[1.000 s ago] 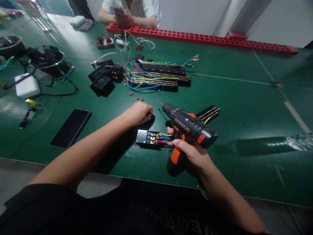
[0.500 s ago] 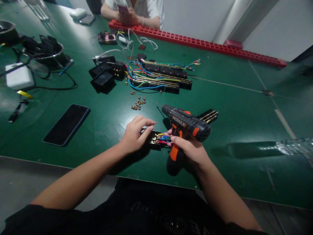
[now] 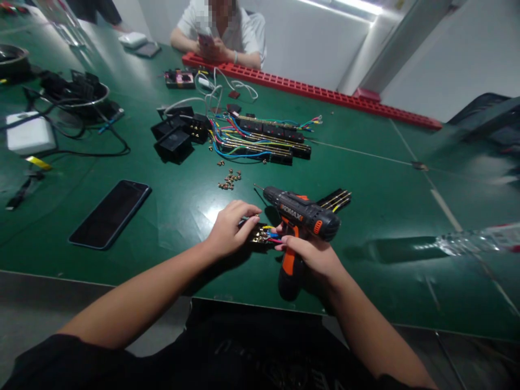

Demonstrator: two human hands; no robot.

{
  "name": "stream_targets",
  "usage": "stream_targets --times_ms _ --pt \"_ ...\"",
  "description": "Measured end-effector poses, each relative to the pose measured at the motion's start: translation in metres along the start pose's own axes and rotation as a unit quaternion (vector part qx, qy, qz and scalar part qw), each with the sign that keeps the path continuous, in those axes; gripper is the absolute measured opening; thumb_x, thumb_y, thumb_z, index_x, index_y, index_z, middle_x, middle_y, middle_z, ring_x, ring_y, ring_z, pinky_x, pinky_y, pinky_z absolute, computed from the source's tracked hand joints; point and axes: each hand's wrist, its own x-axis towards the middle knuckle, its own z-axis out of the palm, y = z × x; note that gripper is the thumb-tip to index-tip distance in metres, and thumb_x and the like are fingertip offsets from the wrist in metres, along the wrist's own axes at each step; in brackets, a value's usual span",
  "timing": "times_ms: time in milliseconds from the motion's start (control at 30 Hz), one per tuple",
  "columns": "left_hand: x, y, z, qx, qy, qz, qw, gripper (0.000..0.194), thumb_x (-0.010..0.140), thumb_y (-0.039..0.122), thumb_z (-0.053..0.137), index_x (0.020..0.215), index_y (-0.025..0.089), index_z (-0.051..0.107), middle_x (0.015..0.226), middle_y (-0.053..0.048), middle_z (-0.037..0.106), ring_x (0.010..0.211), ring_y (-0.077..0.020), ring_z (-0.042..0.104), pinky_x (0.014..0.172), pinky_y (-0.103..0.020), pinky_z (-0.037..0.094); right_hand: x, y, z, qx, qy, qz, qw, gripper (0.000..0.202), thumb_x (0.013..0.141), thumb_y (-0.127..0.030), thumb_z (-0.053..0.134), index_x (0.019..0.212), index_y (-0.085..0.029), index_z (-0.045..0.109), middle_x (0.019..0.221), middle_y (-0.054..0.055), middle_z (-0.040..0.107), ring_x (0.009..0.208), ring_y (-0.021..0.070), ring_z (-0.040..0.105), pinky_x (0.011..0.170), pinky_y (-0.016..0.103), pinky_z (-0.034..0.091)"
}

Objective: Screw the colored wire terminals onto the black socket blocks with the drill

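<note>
A black terminal piece [image 3: 260, 234] with brass contacts lies between my hands, with yellow, blue and red wires at its right end. My left hand [image 3: 233, 227] rests over its left end, thumb and index finger pinched at a tiny brass-coloured thing too small to name. My right hand [image 3: 311, 252] is closed round the black and orange power drill [image 3: 303, 214], whose bit points to the upper left. The fingertips of that hand also touch the wires [image 3: 276, 236]. Several small brass screws [image 3: 230, 180] lie loose beyond my left hand.
Wired black strips [image 3: 264, 143] and black boxes [image 3: 174, 141] lie farther back. A phone [image 3: 111, 214] is at left, another black strip [image 3: 337, 200] behind the drill. Across the table, a person [image 3: 223, 38] sits behind a red slatted bar [image 3: 309, 92].
The camera view has tilted up a little, showing more of the person opposite. Both hands keep nearly the same pose around the terminal piece and the drill.
</note>
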Motion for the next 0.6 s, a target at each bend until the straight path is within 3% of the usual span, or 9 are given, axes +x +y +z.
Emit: stream_targets --times_ms 167,367,467,533,600 --pt "0.000 0.000 0.001 0.002 0.017 -0.013 1.000 0.023 0.102 0.031 0.053 0.105 0.018 0.071 0.097 -0.007 0.075 0.092 -0.0209 0.068 0.086 -0.036 0.054 -0.002 0.000 0.001 0.017 0.009 -0.031 0.999 0.039 0.076 -0.037 0.085 0.111 -0.025 0.073 0.119 0.005 0.074 0.103 0.0209 0.070 0.085 0.036 0.064" --pt "-0.003 0.000 0.001 0.002 0.033 -0.022 0.999 0.023 0.100 0.031 0.054 0.107 0.017 0.070 0.100 -0.007 0.077 0.092 -0.0201 0.070 0.088 -0.035 0.056 -0.009 -0.004 -0.006 0.021 -0.031 -0.073 0.997 0.040 0.082 -0.039 0.082 0.119 -0.027 0.073 0.133 0.006 0.069 0.121 0.0235 0.067 0.105 0.042 0.058" --pt "-0.003 0.001 0.000 -0.001 0.033 -0.023 0.999 0.026 0.100 0.029 0.051 0.112 0.017 0.071 0.099 -0.007 0.076 0.091 -0.0200 0.069 0.088 -0.036 0.055 -0.015 -0.007 -0.013 -0.007 -0.054 -0.073 0.996 0.031 0.088 -0.041 0.077 0.115 -0.026 0.075 0.115 0.006 0.073 0.095 0.0178 0.070 0.088 0.035 0.060" --pt "-0.002 0.001 -0.001 -0.007 0.025 -0.012 1.000 0.030 0.100 0.026 0.046 0.116 0.017 0.071 0.095 -0.007 0.075 0.090 -0.0199 0.067 0.087 -0.036 0.053 -0.019 -0.008 -0.015 -0.013 -0.066 -0.075 0.995 0.026 0.091 -0.039 0.073 0.112 -0.023 0.075 0.090 0.003 0.071 0.078 0.0138 0.065 0.076 0.030 0.057" --pt "-0.002 0.001 -0.001 -0.009 0.015 -0.009 1.000 0.032 0.100 0.023 0.042 0.110 0.018 0.072 0.091 -0.006 0.072 0.090 -0.0201 0.066 0.086 -0.036 0.052 -0.022 -0.009 -0.015 0.007 -0.073 -0.077 0.994 0.028 0.090 -0.038 0.073 0.112 -0.022 0.073 0.080 0.001 0.066 0.071 0.0123 0.059 0.071 0.028 0.053"
